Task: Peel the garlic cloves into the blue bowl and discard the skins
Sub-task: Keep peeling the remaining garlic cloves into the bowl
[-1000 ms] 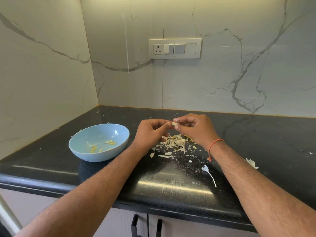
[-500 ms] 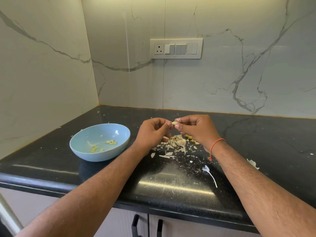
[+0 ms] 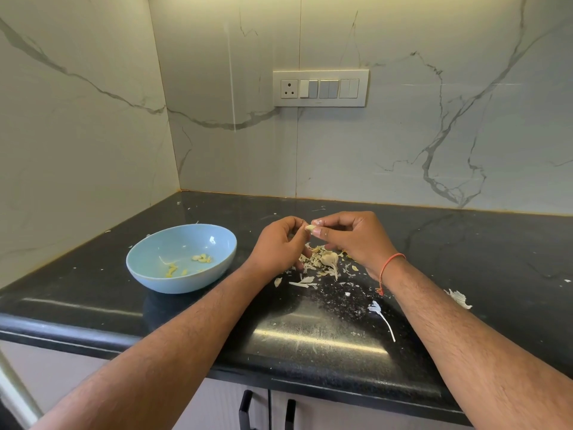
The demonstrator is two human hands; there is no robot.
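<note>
Grip: one small pale garlic clove (image 3: 310, 227) pinched between the curled fingertips of the left hand (image 3: 280, 245) and the right hand (image 3: 356, 240), held in the air above the counter, both hands closed on it and meeting at the clove. Right wrist: thin orange thread bracelet (image 3: 391, 264). Directly beneath the hands: a heap of papery beige garlic skins (image 3: 313, 264) on the glossy black stone countertop (image 3: 310, 336), with a pale remnant of the garlic bulb (image 3: 330, 259) lying in the heap; the hands partly cover the far side of the heap. Left of the hands, apart from them: shallow round light-blue ceramic bowl (image 3: 181, 259), standing upright on the counter, holding a few small yellowish peeled pieces (image 3: 201, 258) on its floor. Loose items: white skin scrap with a thin stalk (image 3: 376, 308) between the forearms near the counter's front edge; a larger white skin flake (image 3: 459, 298) beyond the right forearm; fine crumbs scattered across the counter. Background: white marble-veined wall panels (image 3: 434, 135); white switch plate with one socket (image 3: 321, 87). Below the counter edge: pale cabinet doors with two black handles (image 3: 266, 411).
</note>
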